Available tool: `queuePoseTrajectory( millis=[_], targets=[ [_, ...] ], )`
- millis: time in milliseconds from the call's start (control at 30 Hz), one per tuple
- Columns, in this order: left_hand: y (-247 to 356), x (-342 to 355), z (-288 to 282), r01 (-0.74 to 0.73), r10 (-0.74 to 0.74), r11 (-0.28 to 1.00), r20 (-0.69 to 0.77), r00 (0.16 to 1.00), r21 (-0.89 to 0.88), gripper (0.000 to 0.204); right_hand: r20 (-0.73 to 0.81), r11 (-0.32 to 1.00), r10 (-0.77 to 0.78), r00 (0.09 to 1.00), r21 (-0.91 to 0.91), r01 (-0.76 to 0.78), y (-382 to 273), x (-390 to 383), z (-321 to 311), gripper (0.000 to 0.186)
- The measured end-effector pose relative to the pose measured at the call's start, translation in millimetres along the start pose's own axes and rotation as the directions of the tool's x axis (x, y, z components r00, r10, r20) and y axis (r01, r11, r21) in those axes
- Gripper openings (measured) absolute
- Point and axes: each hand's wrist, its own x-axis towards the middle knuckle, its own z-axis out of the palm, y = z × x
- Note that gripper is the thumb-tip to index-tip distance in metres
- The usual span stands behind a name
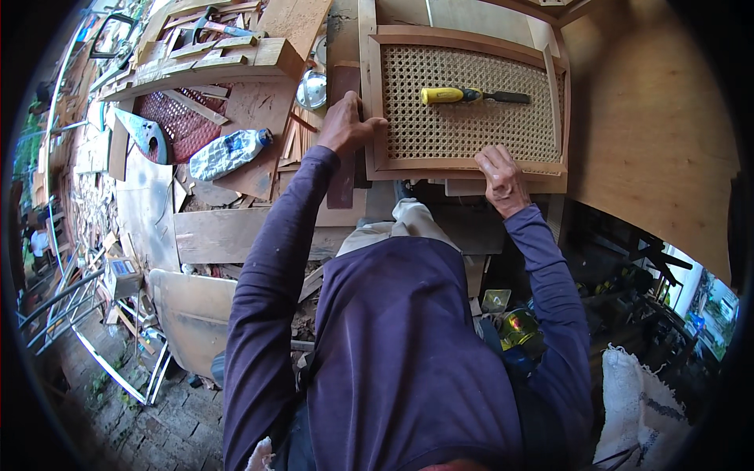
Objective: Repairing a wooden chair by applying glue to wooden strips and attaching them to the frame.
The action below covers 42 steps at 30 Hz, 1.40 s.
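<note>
A wooden frame (428, 166) with woven cane webbing (471, 129) lies in front of me. On the cane rests a chisel (448, 96) with a yellow handle, its dark blade pointing right. My left hand (349, 125) grips the frame's left side, the thumb laid over the rail and some fingers hidden along the outer edge. At the near rail, toward the right corner, my right hand (503, 179) is closed with its fingers curled over the wood. The chisel lies between the hands, touched by neither.
Left of the frame are a crumpled plastic bottle (228, 155), a handsaw (141, 135), a round metal lid-like object (311, 90) and a thick wooden beam (204, 71). A hammer (220, 28) lies farther back. A large plywood panel (648, 133) stands at the right.
</note>
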Motion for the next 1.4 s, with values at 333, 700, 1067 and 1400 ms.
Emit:
queuePoseTrajectory(
  millis=[333,700,1067,1400],
  targets=[
    [-0.2,-0.2,0.6,-0.021,0.021,1.000,-0.009,1.000,0.002,0.068,0.065,0.997,0.017,0.998,0.072,-0.021,-0.1,1.4,-0.2,0.022],
    [1.5,0.7,-1.5,-0.006,0.005,0.999,0.011,1.000,0.038,0.069,0.127,0.994,0.065,0.990,0.082,-0.075,2.2,-0.7,4.1,0.029],
    [13.3,-10.7,3.4,-0.029,0.035,0.996,-0.060,0.998,0.085,0.063,0.081,1.000,-0.016,0.997,-0.006,0.016,-7.7,5.9,0.4,0.035],
    [56.3,-26.9,-0.8,-0.144,0.194,0.941,-0.140,0.971,0.306,0.065,0.083,1.000,0.010,0.996,-0.017,-0.009,-2.3,-1.1,7.4,0.030]
  ],
)
